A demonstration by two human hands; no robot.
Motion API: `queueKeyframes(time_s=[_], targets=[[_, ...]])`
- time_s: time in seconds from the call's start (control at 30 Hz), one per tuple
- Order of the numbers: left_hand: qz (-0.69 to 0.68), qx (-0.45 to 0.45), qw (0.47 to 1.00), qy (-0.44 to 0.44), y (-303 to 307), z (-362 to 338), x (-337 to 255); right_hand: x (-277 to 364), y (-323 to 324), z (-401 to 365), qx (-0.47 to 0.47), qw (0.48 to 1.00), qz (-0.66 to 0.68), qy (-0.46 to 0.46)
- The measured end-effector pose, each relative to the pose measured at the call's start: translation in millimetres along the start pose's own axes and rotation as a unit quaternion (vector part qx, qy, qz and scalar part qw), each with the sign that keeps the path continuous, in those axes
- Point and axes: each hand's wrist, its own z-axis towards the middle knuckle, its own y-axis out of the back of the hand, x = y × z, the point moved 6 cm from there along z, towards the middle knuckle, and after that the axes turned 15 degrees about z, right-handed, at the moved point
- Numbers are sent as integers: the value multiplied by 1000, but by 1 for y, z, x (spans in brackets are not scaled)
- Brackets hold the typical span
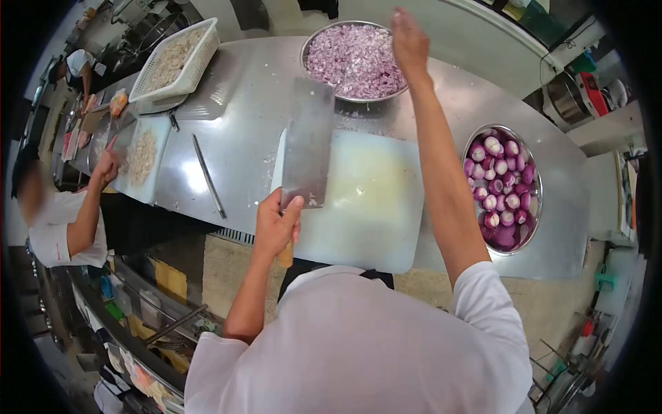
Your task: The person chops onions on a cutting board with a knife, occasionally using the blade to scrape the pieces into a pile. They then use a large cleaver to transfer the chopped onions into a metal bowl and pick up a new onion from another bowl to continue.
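Note:
My left hand (278, 224) is wrapped round the wooden handle of a cleaver (308, 138), whose broad metal blade stands up over the left side of a white cutting board (379, 234). A wet, yellowish patch marks the board. Stretched far forward, my right hand (411, 41) is beside the right rim of a metal bowl heaped with chopped red onion (355, 58). Its fingers look extended, with nothing visible in them. At my right a second metal bowl holds several peeled whole red onions (507, 172).
A sharpening steel (207, 172) lies on the metal table (241, 103) to the left. Behind it stands a white plastic basket (200, 62) of pale pieces. At far left a co-worker (62, 224) works at another cutting board (160, 162). Onion bits are scattered near the bowl.

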Motion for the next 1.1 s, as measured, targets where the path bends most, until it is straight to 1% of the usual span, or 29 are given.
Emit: queueKeyframes(time_s=[0.03, 0.1, 0.13, 0.2, 0.23, 0.27, 0.3, 0.33, 0.37, 0.4, 0.47, 0.5, 0.57, 0.6, 0.67, 0.7, 0.73, 0.77, 0.8, 0.83, 0.87, 0.9, 0.97, 1.0, 1.03, 1.07, 1.1], targets=[[-6, 5, 1000, 0, 8, 2, 6, 4, 1, 2, 3, 1000, -7, 1], [-8, 9, 999, 32, 27, 11, 11, 7, 14, 12, -44, 998, 25, -31], [1, 23, 999, 28, 37, 19, 9, -4, 13, 9, -18, 999, 4, -51], [33, 23, 998, -44, 56, 37, -16, -31, 6, -18, 29, 995, -39, -82], [16, 26, 996, -84, 63, 47, -30, -48, 3, -31, 47, 993, -60, -93], [-12, 34, 990, -134, 69, 50, -49, -52, 1, -47, 42, 988, -103, -106], [-47, 52, 978, -194, 73, 58, -55, -46, 1, -61, 31, 991, -34, -124], [-156, 79, 967, -184, 68, 54, -71, -38, 0, -67, 28, 989, -57, -136], [-187, 105, 959, -183, 61, 53, -80, -25, 1, -65, 18, 992, -40, -116], [-231, 141, 952, -143, 59, 68, -47, -18, 1, -63, -41, 988, 41, -145], [-172, 115, 976, -64, 58, 81, -5, -3, -1, -44, -92, 985, 94, -110], [-171, 129, 974, -70, 58, 82, 2, 15, 2, -31, -101, 986, 84, -103], [-113, 136, 984, -25, 57, 87, 19, 62, -1, -7, -80, 996, 35, 1], [-114, 141, 983, -27, 56, 89, 16, 52, -4, -2, -82, 996, 29, 3], [-55, 133, 989, -27, 60, 86, 12, 22, -24, 4, 19, 998, -25, 59], [-53, 133, 989, -26, 64, 88, 13, 3, -20, -4, 17, 998, -25, 56], [11, 106, 992, -64, 73, 95, 11, -27, -27, -11, 120, 985, -118, -30], [74, 77, 989, -101, 81, 103, 8, -50, -34, -17, 221, 946, -209, -114], [71, 75, 989, -101, 89, 113, 9, -42, -20, -19, 129, 972, -161, -109], [171, 28, 967, -189, 102, 123, 0, -39, -15, -16, 135, 972, -159, -108], [271, -19, 924, -270, 113, 130, -9, -44, -9, -14, 120, 973, -143, -134], [368, -63, 861, -346, 121, 133, -20, -51, 0, -13, 102, 974, -125, -161], [446, -119, 826, -323, 137, 149, -39, -63, 14, -9, 117, 973, -88, -180], [483, -142, 789, -353, 139, 159, -45, -66, 14, -5, 140, 963, -198, -116], [524, -164, 747, -374, 143, 172, -48, -61, 18, -8, 151, 976, -123, -101], [565, -156, 722, -369, 141, 184, -55, -47, 16, -7, 138, 976, -150, -75], [594, -176, 674, -403, 133, 191, -67, -23, 15, -1, 137, 968, -102, -182]])
